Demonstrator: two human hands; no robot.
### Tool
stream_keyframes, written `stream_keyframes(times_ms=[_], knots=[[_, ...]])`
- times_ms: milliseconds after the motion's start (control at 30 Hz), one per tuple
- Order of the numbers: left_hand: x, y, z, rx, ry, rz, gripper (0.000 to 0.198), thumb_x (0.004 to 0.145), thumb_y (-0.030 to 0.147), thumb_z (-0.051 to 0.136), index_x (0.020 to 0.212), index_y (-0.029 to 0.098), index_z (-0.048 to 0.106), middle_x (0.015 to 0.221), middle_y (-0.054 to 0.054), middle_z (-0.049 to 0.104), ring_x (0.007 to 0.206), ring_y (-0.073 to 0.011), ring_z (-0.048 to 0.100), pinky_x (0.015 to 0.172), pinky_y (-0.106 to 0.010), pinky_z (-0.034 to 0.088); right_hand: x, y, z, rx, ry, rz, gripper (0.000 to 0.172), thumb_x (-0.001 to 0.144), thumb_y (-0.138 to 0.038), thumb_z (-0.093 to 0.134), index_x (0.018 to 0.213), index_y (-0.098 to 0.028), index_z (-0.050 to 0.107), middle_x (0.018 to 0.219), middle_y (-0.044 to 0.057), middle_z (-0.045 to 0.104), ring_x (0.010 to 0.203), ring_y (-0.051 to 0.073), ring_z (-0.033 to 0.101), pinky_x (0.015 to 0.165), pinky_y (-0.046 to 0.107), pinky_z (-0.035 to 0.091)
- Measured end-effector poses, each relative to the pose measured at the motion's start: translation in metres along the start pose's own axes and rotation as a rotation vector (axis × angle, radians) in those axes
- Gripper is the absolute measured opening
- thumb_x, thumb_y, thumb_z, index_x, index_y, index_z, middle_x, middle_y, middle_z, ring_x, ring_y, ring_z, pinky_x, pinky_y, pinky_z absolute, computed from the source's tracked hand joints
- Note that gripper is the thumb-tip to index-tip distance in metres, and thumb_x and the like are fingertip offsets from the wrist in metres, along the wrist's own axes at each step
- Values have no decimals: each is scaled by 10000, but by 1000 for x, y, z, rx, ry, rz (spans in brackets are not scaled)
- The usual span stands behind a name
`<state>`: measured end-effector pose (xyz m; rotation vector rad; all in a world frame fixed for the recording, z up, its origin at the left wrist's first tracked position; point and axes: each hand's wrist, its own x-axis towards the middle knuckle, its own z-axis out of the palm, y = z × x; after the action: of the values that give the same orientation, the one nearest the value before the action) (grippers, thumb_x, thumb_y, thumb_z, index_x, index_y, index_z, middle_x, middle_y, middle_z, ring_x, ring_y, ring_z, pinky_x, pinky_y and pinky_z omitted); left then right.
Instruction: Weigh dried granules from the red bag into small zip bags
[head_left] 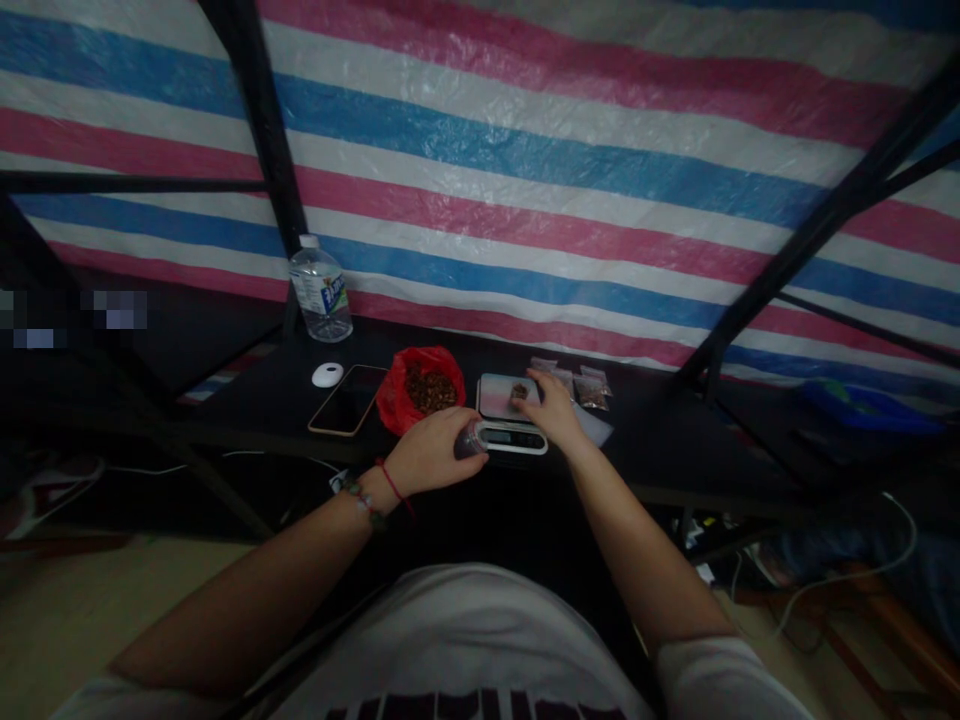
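My left hand is closed around a small see-through, purplish thing, a little bag or jar; which one I cannot tell. It sits at the left end of the display of a flat digital scale. On the scale's pale plate lies a small heap of brown pieces. My right hand reaches over the plate's right side, thumb and fingers apart beside the heap. Left of the scale, a red plastic bag stands open, full of similar brown pieces.
Several small clear packets lie behind my right hand, and a pale sheet lies under its wrist. A phone, a white round case and a clear bottle stand to the left. Black posts flank the dark table.
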<state>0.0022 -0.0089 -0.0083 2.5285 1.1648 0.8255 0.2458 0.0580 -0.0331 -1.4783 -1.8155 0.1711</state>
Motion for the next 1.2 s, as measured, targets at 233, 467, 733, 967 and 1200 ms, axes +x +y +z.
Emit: stream_keyframes(times_ms=[233,467,733,967,1200], knots=[[2,-6,6,-72,77,-63,421,757,385,623,1120,182,562,1106,-84,650,1000,-241,621,895,-358,487,20,26,18,-40,-15,36,329,674,-311,688,979,-191,668,1057,78,679,1106,265,571,1079,493,288],[7,-22,11,-131,182,-188,419,770,448,613,1100,195,569,1035,-64,674,947,-235,643,872,-357,494,15,11,21,363,65,114,390,676,-312,681,1034,-168,620,1021,84,684,972,220,635,914,401,461],[5,-19,17,-176,176,-142,477,740,442,656,1131,185,565,1093,-82,657,981,-236,634,890,-358,491,-17,-41,0,672,-182,50,549,643,-245,751,1147,-212,537,1031,51,648,841,158,644,780,324,524],[2,-6,18,-274,149,-86,434,742,388,668,1109,183,559,1040,-69,662,924,-220,638,830,-342,500,-34,-66,-16,560,-309,-176,330,693,-196,733,1016,-209,663,1050,56,621,960,186,616,823,333,532],[-1,3,16,-444,152,-38,412,745,348,672,1093,172,536,1034,-65,650,895,-204,631,783,-312,498,-39,-73,-24,747,-339,-147,584,716,-199,730,1267,-293,563,1194,57,615,1036,197,608,899,372,524]])
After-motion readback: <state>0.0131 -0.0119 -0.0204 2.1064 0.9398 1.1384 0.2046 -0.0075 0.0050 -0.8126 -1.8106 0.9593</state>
